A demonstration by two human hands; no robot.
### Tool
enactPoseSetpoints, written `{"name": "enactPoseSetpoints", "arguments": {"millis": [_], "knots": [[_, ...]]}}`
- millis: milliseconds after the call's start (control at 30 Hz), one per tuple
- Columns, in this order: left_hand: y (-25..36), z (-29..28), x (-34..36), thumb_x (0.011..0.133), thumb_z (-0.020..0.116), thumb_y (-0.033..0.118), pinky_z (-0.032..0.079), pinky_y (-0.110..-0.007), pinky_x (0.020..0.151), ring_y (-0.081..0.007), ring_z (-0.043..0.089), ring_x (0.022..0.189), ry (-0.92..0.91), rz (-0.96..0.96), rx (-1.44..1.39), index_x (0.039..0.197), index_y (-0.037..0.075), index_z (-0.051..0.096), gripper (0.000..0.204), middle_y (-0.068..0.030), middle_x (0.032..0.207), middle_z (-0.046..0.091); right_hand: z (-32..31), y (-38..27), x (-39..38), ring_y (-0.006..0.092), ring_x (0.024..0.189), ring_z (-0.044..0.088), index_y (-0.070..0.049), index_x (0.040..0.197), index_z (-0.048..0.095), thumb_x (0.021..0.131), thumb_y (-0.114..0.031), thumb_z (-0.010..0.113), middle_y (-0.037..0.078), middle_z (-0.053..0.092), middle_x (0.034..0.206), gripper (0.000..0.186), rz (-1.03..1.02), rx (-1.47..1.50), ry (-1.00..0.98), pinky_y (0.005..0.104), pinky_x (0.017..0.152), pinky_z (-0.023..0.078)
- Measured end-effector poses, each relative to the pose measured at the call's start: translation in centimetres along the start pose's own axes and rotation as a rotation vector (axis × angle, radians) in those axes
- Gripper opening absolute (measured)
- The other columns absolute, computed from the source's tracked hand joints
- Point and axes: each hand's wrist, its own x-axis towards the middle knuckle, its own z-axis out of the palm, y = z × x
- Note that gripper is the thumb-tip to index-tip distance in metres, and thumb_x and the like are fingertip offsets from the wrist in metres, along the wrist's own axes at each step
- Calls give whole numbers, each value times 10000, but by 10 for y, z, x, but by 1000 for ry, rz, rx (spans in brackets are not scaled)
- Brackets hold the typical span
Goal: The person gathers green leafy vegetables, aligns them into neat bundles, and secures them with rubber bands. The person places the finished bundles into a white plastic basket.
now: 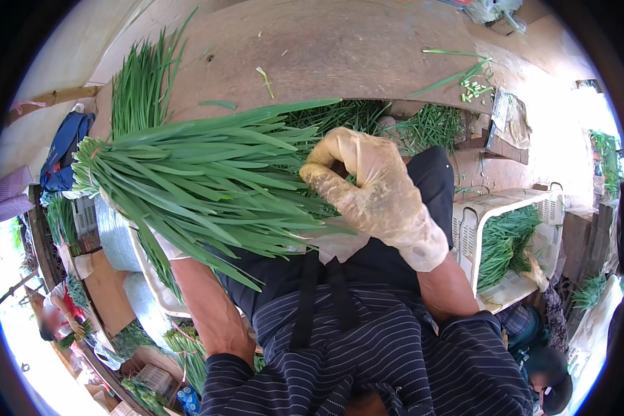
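Left to right, seen from the head camera. At the far left, by the bench (340, 41) edge, I see a loose pile of green leaves (142, 90) standing apart from the work. Next comes the bundle of long green leaves (201, 184), which lies across my lap with its long axis running left to right, tips fanned toward the left and tilted slightly down, cut ends toward the right. My left hand (161, 244) sits beneath the bundle and is almost wholly covered by the leaves; only a pale gloved edge and the bare forearm show, so I cannot tell whether its fingers are closed. My right hand (374, 191), in a thin stained glove, has its fingers (326, 184) curled closed around the bundle's cut end, just above the dark apron. The right hand is therefore the one at the gathered end; the free leaf tips lie well to its left. Behind the glove, more cut leaves (423, 128) rest under the bench edge. At the right, a white plastic crate (496, 204) holds further green stalks.
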Motion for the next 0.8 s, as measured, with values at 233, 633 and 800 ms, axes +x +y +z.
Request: {"name": "enactPoseSetpoints", "arguments": {"millis": [233,633,800], "knots": [[-2,6,7,1058,534,344,527,-428,1073,-240,630,1223,-5,-4,18,1455,129,543,452,-92,1400,621,-21,19,-3,141,711,612,16,989,728,1007,-303,706,76,700,829,320,213,590,254,293,676,519],[0,3,24,1044,556,353,533,-427,1059,-239,643,1196,46,29,14,1423,122,568,444,-90,1370,640,26,35,35,138,674,559,40,959,693,983,-99,611,87,664,776,163,245,467,57,315,648,478],[-1,-1,15,1038,565,356,536,-427,1053,-238,648,1185,60,26,24,1409,119,579,441,-89,1357,649,7,30,4,111,560,450,-20,983,595,997,-248,661,-2,475,667,237,434,1071,-175,282,568,419]]}}
